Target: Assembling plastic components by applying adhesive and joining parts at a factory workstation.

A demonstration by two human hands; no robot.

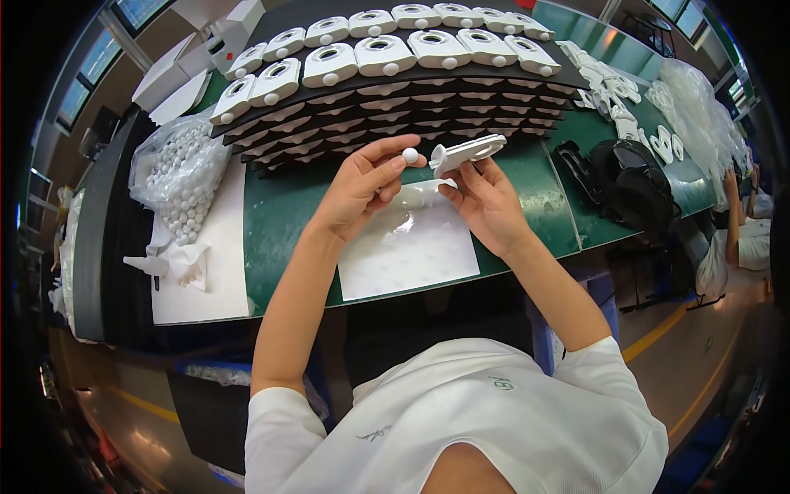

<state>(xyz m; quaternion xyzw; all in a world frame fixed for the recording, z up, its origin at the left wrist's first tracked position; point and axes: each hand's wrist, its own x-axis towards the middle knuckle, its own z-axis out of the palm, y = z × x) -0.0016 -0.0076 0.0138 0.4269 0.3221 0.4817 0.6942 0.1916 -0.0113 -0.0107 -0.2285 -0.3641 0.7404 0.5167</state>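
Observation:
Between the thumb and fingers of my left hand (362,183) is a small white ball (410,155). My right hand (485,202) grips a flat white plastic part (467,153) with a ring-shaped opening at its far end and a round socket end turned toward the ball. A short gap separates ball and part. Both hands are above a white sheet (409,255) that lies at the table's front edge. Beyond them, rows of similar white plastic parts (384,54), each with a white ball at its near end, stand on stacked black trays (395,115).
A clear bag of white balls (185,169) spills open at the left, near crumpled white tissue (188,262). On the right of the green table (284,218) lie a black bag (629,185), loose white parts (609,86) and clear plastic bags (691,95). Another person (741,239) sits far right.

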